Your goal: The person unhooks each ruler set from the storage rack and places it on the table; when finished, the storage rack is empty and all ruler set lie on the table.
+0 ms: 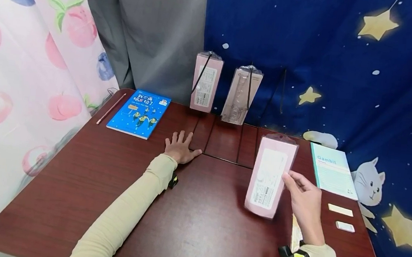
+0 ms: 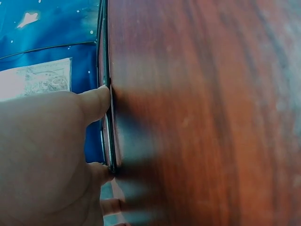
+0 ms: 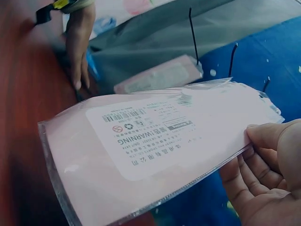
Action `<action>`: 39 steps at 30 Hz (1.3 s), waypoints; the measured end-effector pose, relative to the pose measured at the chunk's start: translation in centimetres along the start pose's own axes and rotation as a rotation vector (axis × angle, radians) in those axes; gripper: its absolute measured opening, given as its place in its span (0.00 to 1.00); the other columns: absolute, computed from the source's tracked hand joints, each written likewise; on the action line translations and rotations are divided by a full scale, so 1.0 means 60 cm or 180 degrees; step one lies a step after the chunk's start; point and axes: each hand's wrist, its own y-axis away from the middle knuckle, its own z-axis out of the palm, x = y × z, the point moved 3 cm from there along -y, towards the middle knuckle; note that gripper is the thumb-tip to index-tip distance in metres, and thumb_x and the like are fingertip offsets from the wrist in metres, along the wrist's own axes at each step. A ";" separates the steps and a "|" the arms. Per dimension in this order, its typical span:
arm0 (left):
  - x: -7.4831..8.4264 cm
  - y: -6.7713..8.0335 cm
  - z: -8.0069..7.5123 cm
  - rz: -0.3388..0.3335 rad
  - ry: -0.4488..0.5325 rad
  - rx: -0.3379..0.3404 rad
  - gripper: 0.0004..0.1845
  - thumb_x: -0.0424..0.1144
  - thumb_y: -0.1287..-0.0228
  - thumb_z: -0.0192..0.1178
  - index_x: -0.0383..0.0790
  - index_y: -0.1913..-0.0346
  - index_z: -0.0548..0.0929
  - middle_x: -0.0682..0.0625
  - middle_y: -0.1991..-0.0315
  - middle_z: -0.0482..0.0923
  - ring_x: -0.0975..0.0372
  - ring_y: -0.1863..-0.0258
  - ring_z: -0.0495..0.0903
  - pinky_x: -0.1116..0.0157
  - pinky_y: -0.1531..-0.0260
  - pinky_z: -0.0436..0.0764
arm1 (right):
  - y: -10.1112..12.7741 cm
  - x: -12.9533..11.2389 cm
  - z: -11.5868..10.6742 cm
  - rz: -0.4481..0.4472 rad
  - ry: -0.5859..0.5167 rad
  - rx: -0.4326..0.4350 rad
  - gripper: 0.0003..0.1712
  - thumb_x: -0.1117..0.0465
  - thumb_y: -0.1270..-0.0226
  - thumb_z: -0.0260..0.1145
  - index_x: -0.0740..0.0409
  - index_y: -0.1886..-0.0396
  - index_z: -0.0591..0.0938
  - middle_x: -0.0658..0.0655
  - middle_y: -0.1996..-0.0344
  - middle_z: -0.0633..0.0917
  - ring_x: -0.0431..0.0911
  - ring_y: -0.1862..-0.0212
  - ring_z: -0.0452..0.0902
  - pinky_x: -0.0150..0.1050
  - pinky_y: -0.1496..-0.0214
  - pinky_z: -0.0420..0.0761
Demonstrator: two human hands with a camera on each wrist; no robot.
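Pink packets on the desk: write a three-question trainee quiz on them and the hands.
1. True or false: the left hand lies flat on the table.
2. Which hand holds the pink packet up off the table? A) left B) right C) both
3. How many other pink packets hang at the back by the curtain?

Key:
1. True; its fingers are spread on the wood.
2. B; the right hand pinches the packet's edge between thumb and fingers.
3. Two: the left hanging packet and the right hanging packet.
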 end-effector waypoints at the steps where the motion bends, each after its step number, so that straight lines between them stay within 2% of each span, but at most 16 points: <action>1: 0.000 0.000 -0.001 0.0000 -0.0001 0.0010 0.46 0.68 0.24 0.45 0.48 0.14 0.45 0.39 0.14 0.39 0.40 0.15 0.39 0.37 0.20 0.43 | 0.004 0.007 -0.006 0.0046 0.0087 0.0002 0.28 0.42 0.29 0.69 0.57 0.40 0.86 0.36 0.60 0.88 0.27 0.58 0.82 0.19 0.55 0.78; 7: 0.002 0.000 -0.005 0.0005 0.0006 0.0004 0.46 0.68 0.24 0.45 0.49 0.14 0.44 0.39 0.14 0.39 0.40 0.15 0.39 0.37 0.20 0.43 | 0.023 0.044 -0.029 0.0277 0.0469 -0.0079 0.32 0.37 0.28 0.66 0.55 0.37 0.85 0.51 0.46 0.88 0.25 0.56 0.78 0.19 0.55 0.76; 10: 0.002 0.000 -0.005 0.0001 0.0008 -0.0015 0.46 0.68 0.24 0.45 0.49 0.14 0.44 0.39 0.14 0.38 0.40 0.15 0.38 0.37 0.20 0.43 | 0.030 0.057 -0.034 0.0357 0.0511 -0.0136 0.34 0.37 0.28 0.65 0.57 0.35 0.83 0.58 0.42 0.87 0.22 0.58 0.79 0.19 0.56 0.75; 14: 0.002 0.001 -0.006 -0.0013 -0.0001 -0.0021 0.46 0.68 0.24 0.45 0.49 0.14 0.44 0.39 0.14 0.39 0.40 0.15 0.38 0.37 0.20 0.43 | 0.033 0.070 -0.039 0.0494 0.0543 -0.0178 0.38 0.34 0.29 0.64 0.57 0.33 0.82 0.61 0.39 0.86 0.22 0.61 0.80 0.20 0.54 0.74; 16: 0.002 0.000 -0.005 -0.0015 -0.0003 -0.0021 0.47 0.68 0.24 0.45 0.49 0.14 0.44 0.39 0.14 0.39 0.40 0.15 0.39 0.37 0.20 0.43 | 0.032 0.076 -0.041 0.0543 0.0594 -0.0172 0.38 0.33 0.29 0.64 0.56 0.33 0.82 0.59 0.42 0.88 0.23 0.62 0.81 0.21 0.55 0.74; 19: 0.001 -0.002 -0.003 -0.0013 0.0003 -0.0028 0.47 0.68 0.24 0.45 0.49 0.14 0.44 0.39 0.14 0.39 0.40 0.15 0.38 0.36 0.20 0.43 | 0.028 0.086 -0.044 0.0514 0.0644 -0.0093 0.36 0.35 0.30 0.67 0.57 0.37 0.85 0.54 0.55 0.92 0.28 0.65 0.82 0.24 0.60 0.76; 23: -0.001 -0.005 0.000 -0.0013 0.0005 -0.0044 0.47 0.68 0.24 0.44 0.49 0.14 0.43 0.39 0.14 0.38 0.40 0.15 0.38 0.36 0.20 0.42 | 0.021 0.101 -0.048 0.0395 0.0803 0.0015 0.32 0.38 0.32 0.70 0.58 0.41 0.87 0.47 0.69 0.90 0.33 0.71 0.79 0.27 0.68 0.76; 27: -0.001 -0.007 0.001 -0.0010 0.0014 -0.0044 0.47 0.68 0.24 0.44 0.49 0.14 0.43 0.38 0.14 0.38 0.39 0.16 0.38 0.36 0.20 0.42 | 0.013 0.121 -0.047 0.0298 0.0964 -0.0034 0.29 0.42 0.31 0.72 0.60 0.43 0.88 0.51 0.71 0.90 0.33 0.74 0.77 0.28 0.72 0.75; 30: -0.001 -0.007 0.001 -0.0004 0.0022 -0.0043 0.47 0.68 0.24 0.44 0.49 0.14 0.43 0.39 0.14 0.38 0.39 0.15 0.37 0.36 0.20 0.42 | 0.008 0.136 -0.044 0.0282 0.1004 -0.0155 0.27 0.45 0.29 0.71 0.62 0.43 0.88 0.53 0.72 0.89 0.34 0.74 0.79 0.28 0.72 0.77; 34: -0.001 -0.007 0.002 -0.0008 0.0015 -0.0066 0.47 0.68 0.24 0.44 0.49 0.14 0.42 0.39 0.14 0.37 0.40 0.15 0.37 0.36 0.20 0.42 | 0.004 0.151 -0.041 0.0351 0.1084 -0.0254 0.28 0.46 0.28 0.70 0.63 0.42 0.87 0.52 0.72 0.90 0.34 0.75 0.79 0.29 0.73 0.77; 39: 0.000 -0.007 0.002 -0.0017 0.0032 -0.0082 0.47 0.68 0.24 0.44 0.49 0.14 0.42 0.39 0.14 0.37 0.39 0.15 0.37 0.36 0.20 0.42 | 0.006 0.156 -0.041 0.0443 0.1247 -0.0233 0.27 0.46 0.28 0.70 0.63 0.43 0.87 0.54 0.71 0.91 0.34 0.74 0.76 0.30 0.73 0.75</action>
